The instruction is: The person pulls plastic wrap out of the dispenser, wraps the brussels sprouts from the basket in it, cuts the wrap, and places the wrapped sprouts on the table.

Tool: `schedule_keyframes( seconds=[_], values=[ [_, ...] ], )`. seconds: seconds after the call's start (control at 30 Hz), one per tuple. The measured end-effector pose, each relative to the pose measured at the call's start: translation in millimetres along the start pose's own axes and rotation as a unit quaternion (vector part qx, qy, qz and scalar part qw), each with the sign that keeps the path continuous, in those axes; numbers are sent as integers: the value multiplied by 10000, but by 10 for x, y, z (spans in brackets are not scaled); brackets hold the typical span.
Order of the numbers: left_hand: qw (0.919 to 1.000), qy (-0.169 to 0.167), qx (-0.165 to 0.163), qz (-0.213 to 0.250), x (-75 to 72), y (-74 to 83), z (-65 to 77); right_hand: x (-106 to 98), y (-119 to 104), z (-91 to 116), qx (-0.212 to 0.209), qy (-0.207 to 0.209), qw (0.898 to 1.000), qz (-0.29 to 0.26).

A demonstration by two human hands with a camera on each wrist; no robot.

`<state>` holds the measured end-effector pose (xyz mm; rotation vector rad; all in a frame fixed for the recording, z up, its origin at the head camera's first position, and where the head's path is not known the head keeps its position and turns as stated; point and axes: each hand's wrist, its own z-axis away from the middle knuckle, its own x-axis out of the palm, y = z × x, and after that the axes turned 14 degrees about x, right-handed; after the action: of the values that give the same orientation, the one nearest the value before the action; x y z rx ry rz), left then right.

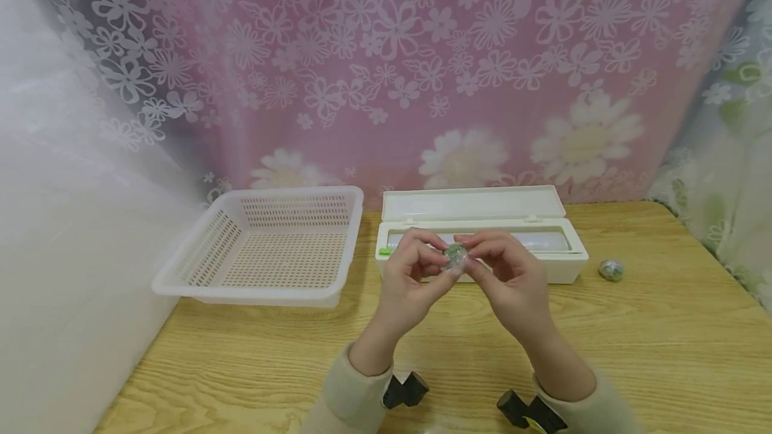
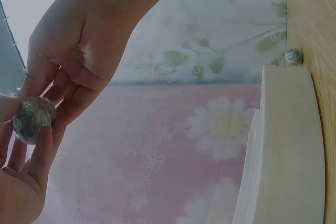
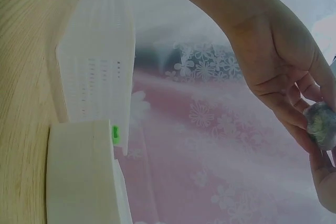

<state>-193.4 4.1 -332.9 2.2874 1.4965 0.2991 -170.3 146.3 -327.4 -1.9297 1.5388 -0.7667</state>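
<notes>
A small round greenish ball in clear plastic wrap [image 1: 455, 256] is held up in front of the white box, pinched from both sides. My left hand [image 1: 408, 286] grips its left side between thumb and fingers. From the other side, my right hand [image 1: 512, 280] pinches the wrap with thumb and fingertips. In the left wrist view the ball [image 2: 34, 120] shows shiny, crinkled film over a mottled surface. Behind the hands, a cling film box [image 1: 482, 273] stands with its lid raised, and a pale roll [image 1: 545, 242] lies inside, partly hidden by my hands.
Right of the box, a second wrapped ball [image 1: 611, 270] lies on the wooden table [image 1: 651, 340]. A white perforated basket [image 1: 328, 297] stands at the left. A green slider [image 1: 384, 251] sits at the box's left end. Flowered curtains [image 1: 386, 86] hang behind the table.
</notes>
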Motion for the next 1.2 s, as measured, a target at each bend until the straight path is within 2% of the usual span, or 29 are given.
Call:
schedule_keyframes(
  seconds=[0.17,0.27,0.4,0.53,0.63,0.73,0.83,0.9,1.03,1.2],
  values=[
    [9999,5,16,150,1,-10,-10,4,28,-19,-280,126,9992,238],
    [9994,-90,25,335,-7,-15,-16,1,44,-33,-455,-12,9976,530],
    [9992,-18,-161,372,-26,-23,-10,2,55,-32,-428,-219,9924,1136],
    [9987,5,-173,475,-41,-41,-9,5,60,-29,-446,-137,9866,1563],
    [9971,80,-154,735,-46,-50,-9,12,68,-34,-577,-70,9877,1453],
    [9956,272,-123,892,-50,-48,-5,17,73,-40,-654,-117,9917,1100],
    [9947,362,70,957,-49,-47,-2,7,70,-48,-709,-254,9952,622],
    [9939,307,262,1023,-47,-51,1,1,63,-53,-755,-326,9962,292],
    [9947,170,509,878,-33,-43,-3,-3,55,-51,-715,-304,9967,-229],
    [9966,168,716,365,-7,-27,-26,21,56,-20,-390,-62,9973,-617]
  ],
)
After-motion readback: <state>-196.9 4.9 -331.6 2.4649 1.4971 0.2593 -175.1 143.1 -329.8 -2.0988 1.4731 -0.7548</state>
